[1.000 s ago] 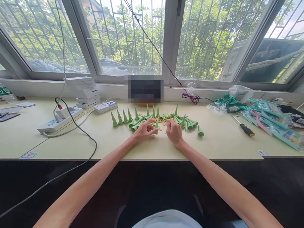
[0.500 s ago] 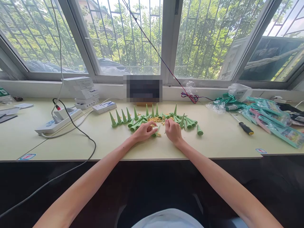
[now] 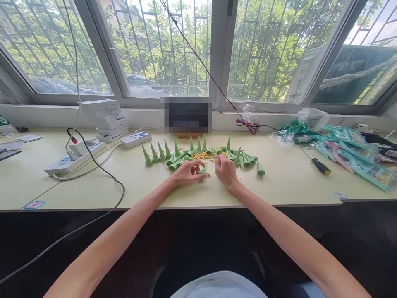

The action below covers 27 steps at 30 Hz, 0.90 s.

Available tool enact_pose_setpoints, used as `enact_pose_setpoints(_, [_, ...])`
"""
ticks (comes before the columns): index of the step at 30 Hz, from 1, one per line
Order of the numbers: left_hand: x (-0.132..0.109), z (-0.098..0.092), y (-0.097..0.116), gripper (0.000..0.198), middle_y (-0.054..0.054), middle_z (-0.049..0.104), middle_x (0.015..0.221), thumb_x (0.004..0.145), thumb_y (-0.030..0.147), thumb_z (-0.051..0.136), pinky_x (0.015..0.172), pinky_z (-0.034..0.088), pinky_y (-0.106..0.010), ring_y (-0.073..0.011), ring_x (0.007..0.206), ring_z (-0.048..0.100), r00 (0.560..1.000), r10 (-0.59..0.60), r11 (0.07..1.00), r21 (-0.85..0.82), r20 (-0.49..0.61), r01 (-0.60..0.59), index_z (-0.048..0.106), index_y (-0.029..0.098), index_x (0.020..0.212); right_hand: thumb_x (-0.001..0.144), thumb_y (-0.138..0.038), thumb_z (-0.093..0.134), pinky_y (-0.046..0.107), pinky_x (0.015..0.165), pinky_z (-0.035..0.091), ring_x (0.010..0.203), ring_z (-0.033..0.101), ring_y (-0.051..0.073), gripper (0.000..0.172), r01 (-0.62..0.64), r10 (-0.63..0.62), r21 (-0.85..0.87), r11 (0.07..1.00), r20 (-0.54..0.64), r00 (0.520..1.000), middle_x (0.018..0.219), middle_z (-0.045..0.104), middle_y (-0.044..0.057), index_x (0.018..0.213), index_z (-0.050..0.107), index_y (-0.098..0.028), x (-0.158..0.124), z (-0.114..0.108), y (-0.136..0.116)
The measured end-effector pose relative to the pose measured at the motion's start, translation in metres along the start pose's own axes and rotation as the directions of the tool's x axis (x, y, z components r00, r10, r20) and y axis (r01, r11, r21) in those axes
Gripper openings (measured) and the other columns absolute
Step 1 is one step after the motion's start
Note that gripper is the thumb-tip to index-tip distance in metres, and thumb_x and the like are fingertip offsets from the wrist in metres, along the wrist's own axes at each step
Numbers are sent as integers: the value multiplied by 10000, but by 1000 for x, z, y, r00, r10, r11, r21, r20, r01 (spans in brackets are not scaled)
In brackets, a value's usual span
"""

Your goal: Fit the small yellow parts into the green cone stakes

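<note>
My left hand (image 3: 186,172) is curled, with thumb and fingers around a small green cone (image 3: 203,169) just above the table. A yellow bit shows by the thumb tip. To its right, my right hand (image 3: 226,170) is closed with the back of the hand towards me; what its fingers hold, if anything, is hidden. Beyond both hands lies a heap of small yellow pieces (image 3: 203,155). Green cones stand upright in a row (image 3: 154,153) on the left, and several others lie on their sides (image 3: 247,161) around the heap. One cone (image 3: 260,169) lies apart at the right.
A power strip (image 3: 72,159) with cables and a stack of white boxes (image 3: 107,118) are on the left. On the right lie a screwdriver (image 3: 321,166) and teal plastic packages (image 3: 359,159). A pixelated dark object (image 3: 187,116) stands by the window.
My left thumb has moved slightly down and to the right, and the gap between thumb and fingers is wider, showing more of the cone. My right hand has hardly moved.
</note>
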<state>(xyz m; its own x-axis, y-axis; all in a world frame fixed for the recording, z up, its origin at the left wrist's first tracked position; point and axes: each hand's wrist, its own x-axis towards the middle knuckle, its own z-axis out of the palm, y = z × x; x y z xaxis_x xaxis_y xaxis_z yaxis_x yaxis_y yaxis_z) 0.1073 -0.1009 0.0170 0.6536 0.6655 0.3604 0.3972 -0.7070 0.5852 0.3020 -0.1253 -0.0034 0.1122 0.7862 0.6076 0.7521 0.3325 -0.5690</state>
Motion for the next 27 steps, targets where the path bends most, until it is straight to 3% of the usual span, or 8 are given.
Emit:
enact_pose_setpoints(7, [2, 2, -6, 342, 28, 543, 686, 778, 467, 667, 503, 347, -207, -61, 471, 381, 1000, -3, 998, 61, -27, 4, 620, 174, 948, 996, -348, 331, 258, 523, 237, 513, 386, 138, 360, -19, 19, 0, 1000, 19, 1000, 588, 478, 2, 680, 426, -206, 0, -1, -2])
enact_pose_setpoints(13, [4, 4, -8, 351, 24, 582, 730, 816, 465, 640, 474, 337, -198, -45, 429, 367, 997, -45, 999, 8, -64, 45, 607, 180, 1019, 993, -347, 334, 257, 525, 225, 513, 365, 134, 359, -15, 15, 2, 1000, 12, 1000, 582, 461, 1, 672, 412, -207, 1, -1, -1])
enact_pose_setpoints(17, [5, 3, -9, 313, 5, 589, 693, 882, 460, 545, 442, 321, -206, -65, 415, 412, 976, -47, 999, 7, -211, 50, 615, 166, 963, 990, -349, 336, 256, 523, 222, 502, 342, 127, 358, -22, 22, 9, 1000, 10, 1000, 575, 447, -6, 665, 388, -209, 2, -1, 0])
enact_pose_setpoints(22, [8, 1, -15, 254, 23, 516, 610, 899, 403, 517, 441, 303, -206, -68, 421, 395, 898, -46, 996, 46, -437, 74, 587, 163, 855, 991, -348, 336, 255, 517, 225, 498, 328, 127, 361, -37, 37, -10, 999, 27, 999, 574, 441, -11, 657, 346, -212, 3, -2, 2])
enact_pose_setpoints(24, [8, 1, -16, 233, 28, 499, 605, 900, 379, 511, 445, 305, -206, -67, 424, 392, 894, -44, 996, 55, -447, 77, 581, 164, 848, 991, -352, 337, 256, 516, 231, 498, 334, 131, 361, -36, 36, -24, 999, 27, 999, 573, 444, -10, 658, 348, -214, 3, -2, 3])
enact_pose_setpoints(27, [7, 2, -17, 199, 33, 498, 591, 896, 346, 514, 465, 328, -210, -75, 437, 393, 920, -29, 994, 84, -392, 67, 589, 165, 860, 980, -331, 361, 255, 521, 259, 509, 373, 138, 332, -13, 14, -42, 999, 24, 1000, 576, 465, -6, 672, 389, -211, 3, -1, 5])
